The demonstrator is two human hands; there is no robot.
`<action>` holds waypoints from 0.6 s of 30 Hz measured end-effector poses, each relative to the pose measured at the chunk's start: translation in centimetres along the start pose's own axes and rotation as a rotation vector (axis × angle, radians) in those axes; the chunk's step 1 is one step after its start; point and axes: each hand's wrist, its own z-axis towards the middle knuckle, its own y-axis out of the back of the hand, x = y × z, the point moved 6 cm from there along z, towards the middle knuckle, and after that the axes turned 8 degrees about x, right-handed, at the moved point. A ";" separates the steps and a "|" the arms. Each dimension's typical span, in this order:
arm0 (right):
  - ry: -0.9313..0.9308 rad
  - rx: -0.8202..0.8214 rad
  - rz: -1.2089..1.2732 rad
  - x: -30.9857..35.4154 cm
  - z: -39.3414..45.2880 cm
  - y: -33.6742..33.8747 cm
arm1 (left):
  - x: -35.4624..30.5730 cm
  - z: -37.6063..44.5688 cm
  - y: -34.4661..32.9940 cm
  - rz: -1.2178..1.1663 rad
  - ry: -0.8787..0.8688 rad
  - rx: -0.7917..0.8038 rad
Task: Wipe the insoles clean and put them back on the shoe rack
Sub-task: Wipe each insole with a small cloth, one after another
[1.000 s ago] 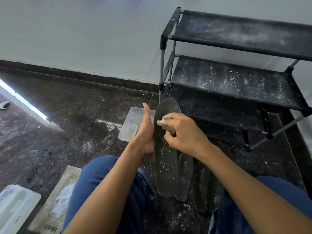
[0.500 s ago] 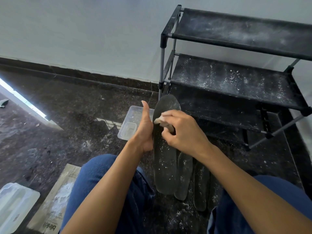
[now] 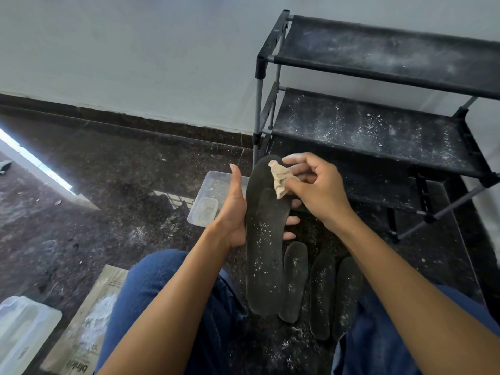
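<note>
Now left hand grips black insole upright from behind, thumb up its edge. Right hand pinches beige cloth against insole's toe end. Three more insoles lie on floor before dusty shoe rack.

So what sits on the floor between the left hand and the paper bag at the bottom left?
In the head view, the person's blue-trousered left knee fills most of that stretch between the left hand and the paper bag.

Dusty black insole, three floored insoles
</note>
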 end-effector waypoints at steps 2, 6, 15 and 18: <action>0.011 -0.025 -0.024 0.0 -0.1 0.1 | 0.0 -0.1 -0.2 -0.001 0.004 0.001; 0.197 -0.100 -0.489 1.0 -0.7 -0.6 | 0.1 0.1 0.0 -0.028 0.007 -0.009; 0.303 -0.001 -0.751 1.4 -1.4 -3.0 | 0.1 -0.1 -0.2 0.001 -0.007 0.005; 0.316 0.083 -0.765 1.3 -1.5 -3.9 | 0.0 -0.1 -0.2 0.021 -0.028 -0.029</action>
